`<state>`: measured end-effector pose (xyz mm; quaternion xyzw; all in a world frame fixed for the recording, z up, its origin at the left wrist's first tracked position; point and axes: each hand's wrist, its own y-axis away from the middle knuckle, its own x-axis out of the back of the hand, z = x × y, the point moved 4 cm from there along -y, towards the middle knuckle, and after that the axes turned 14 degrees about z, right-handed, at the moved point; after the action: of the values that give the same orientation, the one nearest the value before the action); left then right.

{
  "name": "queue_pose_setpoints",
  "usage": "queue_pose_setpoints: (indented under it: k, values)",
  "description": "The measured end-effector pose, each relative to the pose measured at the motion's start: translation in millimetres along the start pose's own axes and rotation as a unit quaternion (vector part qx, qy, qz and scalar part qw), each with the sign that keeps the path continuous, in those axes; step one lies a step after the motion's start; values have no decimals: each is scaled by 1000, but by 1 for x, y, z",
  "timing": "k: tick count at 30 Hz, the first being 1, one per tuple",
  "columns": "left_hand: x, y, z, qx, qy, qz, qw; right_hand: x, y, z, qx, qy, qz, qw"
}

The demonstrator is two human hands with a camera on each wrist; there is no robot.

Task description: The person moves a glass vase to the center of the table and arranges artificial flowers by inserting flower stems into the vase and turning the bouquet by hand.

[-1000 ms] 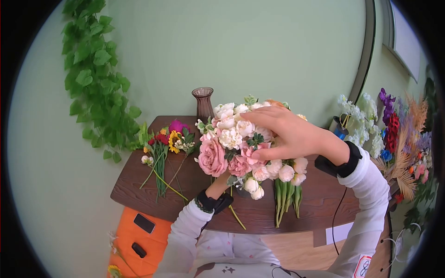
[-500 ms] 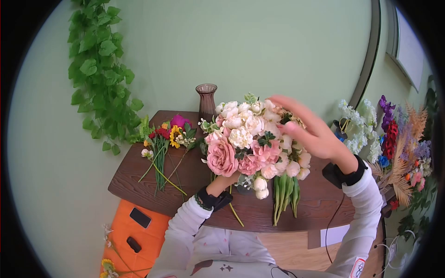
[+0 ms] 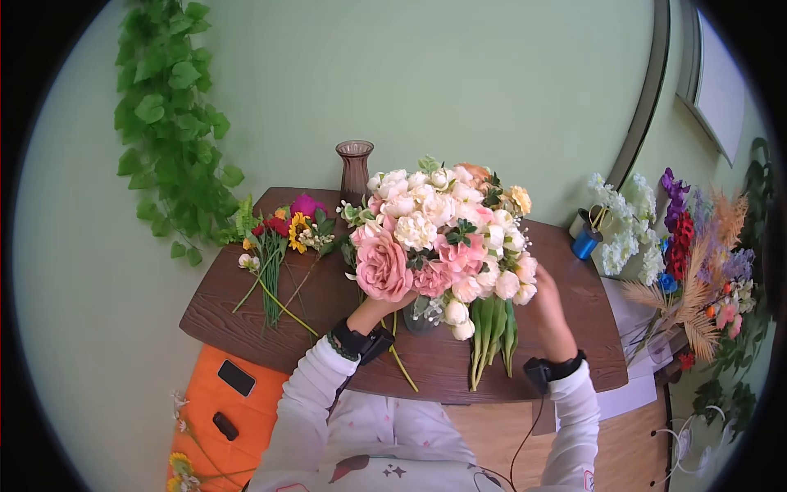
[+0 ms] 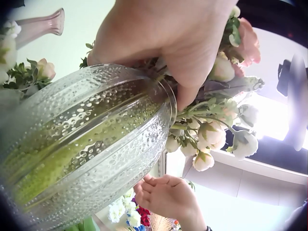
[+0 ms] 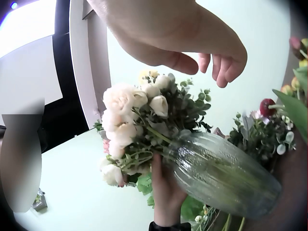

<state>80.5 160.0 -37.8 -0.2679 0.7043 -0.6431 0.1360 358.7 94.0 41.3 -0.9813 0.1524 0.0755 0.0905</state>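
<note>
A full bouquet of pink and white flowers [image 3: 416, 232] stands in a clear textured glass vase [image 4: 91, 139], whose body is mostly hidden beneath the blooms in the head view. My left hand [image 4: 166, 36] grips the vase at its neck, thumb over the rim beside the stems; flowers cover part of this hand in the head view. To the right of the bouquet, my right hand [image 5: 178, 36] hangs apart from the vase with loosely bent fingers and holds nothing. Green leafy stems [image 3: 492, 332] lie on the table below the blooms.
A purple-brown glass vase [image 3: 355, 170] stands behind the bouquet. Loose flowers [image 3: 283, 246] lie on the table's left side. A blue pot [image 3: 585, 243] with pale blossoms and more artificial flowers [image 3: 697, 271] are at right. A phone [image 3: 237, 377] rests on the orange cloth [image 3: 205, 402].
My right hand has come off the top of the bouquet and moved down to its right side. The left hand stays at the vase's neck.
</note>
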Motion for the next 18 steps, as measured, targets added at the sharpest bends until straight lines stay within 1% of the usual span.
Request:
queue_pose_setpoints:
  k: [1,2,3,5,6,7,8,9,10,11,12,13,14,15,16,17,18]
  values:
    - [-1,3,0,-17,-30,-7,999,-11,4,14,-19,6,-5,1000]
    - [0,2,1,-11,-20,17,1000,-38,28,-7,-64,13,-55,996]
    - [-1,3,2,-13,-18,14,1000,-45,29,1,-65,11,-54,996]
    - [0,6,0,2,-60,61,996,-61,29,10,32,-8,-149,988]
    - [-2,15,-5,0,-60,59,996,-67,30,10,32,-11,-149,988]
    - [-6,27,-19,70,-31,-5,997,-76,31,6,66,-8,-184,981]
    - [-11,45,-34,138,-1,-69,988,-83,32,2,100,-5,-219,971]
    - [-14,57,-46,206,28,-133,969,-89,32,1,101,-8,-218,971]
    - [-19,70,-55,271,56,-195,941,-92,30,-3,129,-19,-198,971]
    - [-13,52,-46,268,55,-198,941,-93,29,-6,156,-30,-178,971]
    - [0,11,-23,278,67,-212,934,-94,24,-3,157,-34,-176,971]
    - [12,-33,2,288,81,-227,927,-95,17,5,138,-19,-167,976]
    - [17,-53,14,298,94,-240,919,-95,13,11,121,-4,-158,980]
    - [14,-46,11,295,95,-242,920,-95,11,15,122,-6,-156,980]
    - [9,-35,6,276,52,-236,930,-95,11,15,166,3,-143,976]
    - [10,-37,7,256,10,-229,939,-96,13,12,210,12,-130,969]
    - [9,-39,6,254,11,-229,940,-96,14,6,229,49,-129,964]
